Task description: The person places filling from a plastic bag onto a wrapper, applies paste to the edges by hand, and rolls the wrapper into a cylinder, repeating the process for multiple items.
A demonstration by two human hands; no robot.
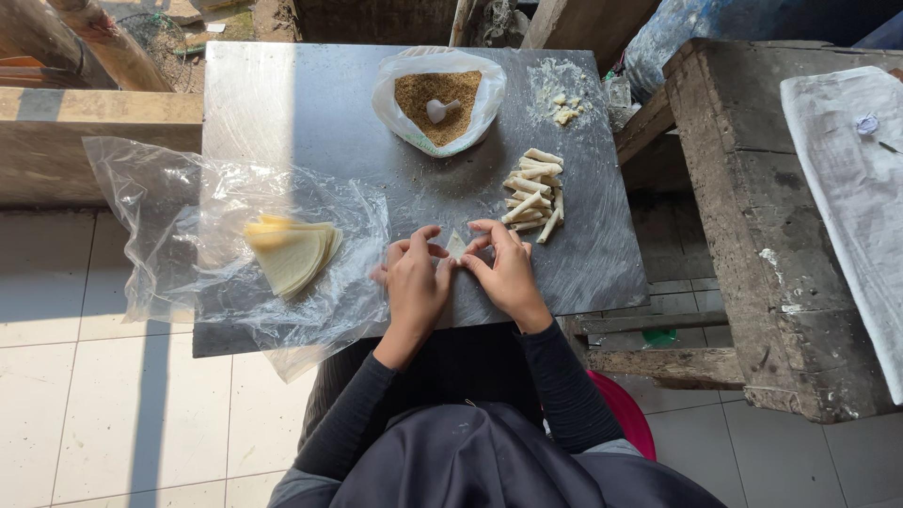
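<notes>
Left hand [415, 285] and right hand [505, 271] side by side at the near edge of a dark metal tabletop [301, 103], fingers curled narrow, fingertips pinching one small pale triangular wrapper piece [456, 245] between them. Piece resting on the tabletop, touched by both hands, tip pointing away from the body. Just beyond the right hand, a heap of finished pale rolls [533, 193], roughly a dozen, exact count hard to tell where they overlap. To the left, one stack of folded yellowish wrappers [292, 252] on a crumpled clear plastic sheet [169, 235]; number of wrappers in the stack not countable. At the far side, one open plastic bag of brown crumbs [437, 99] with one white spoon [439, 110] lying in it. Beside the bag, a scatter of pale dough scraps [564, 108].
</notes>
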